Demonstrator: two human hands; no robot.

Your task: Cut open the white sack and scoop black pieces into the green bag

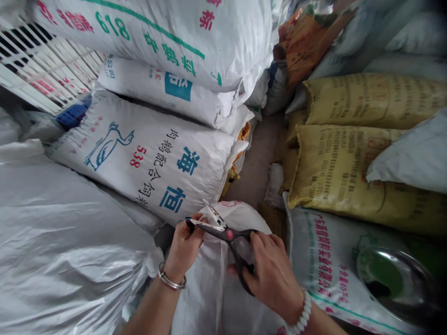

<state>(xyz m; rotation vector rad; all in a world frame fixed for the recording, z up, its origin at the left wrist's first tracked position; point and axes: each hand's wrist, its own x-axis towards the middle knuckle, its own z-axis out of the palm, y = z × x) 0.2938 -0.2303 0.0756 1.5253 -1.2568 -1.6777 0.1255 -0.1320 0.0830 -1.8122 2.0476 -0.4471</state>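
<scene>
My right hand (274, 270) grips the dark handles of a pair of scissors (229, 234), with fingers through the loops. Their blades stand apart and point up and left. My left hand (186, 244) is closed in a pinch beside the lower blade's tip. A small dark piece shows at its fingertips, but I cannot tell what it is. Below both hands stands a white woven sack (206, 293) with a red mark near its top. Just beyond the left hand lies a white feed sack (150, 153) printed with a blue goose and "538".
More white sacks (209, 42) are piled at the back, next to a white slatted crate (42, 60). At right lie yellow-brown sacks (335, 167) and a steel bowl (394, 279) on a printed white sack (314, 251). A large white sack (70, 246) fills the left foreground.
</scene>
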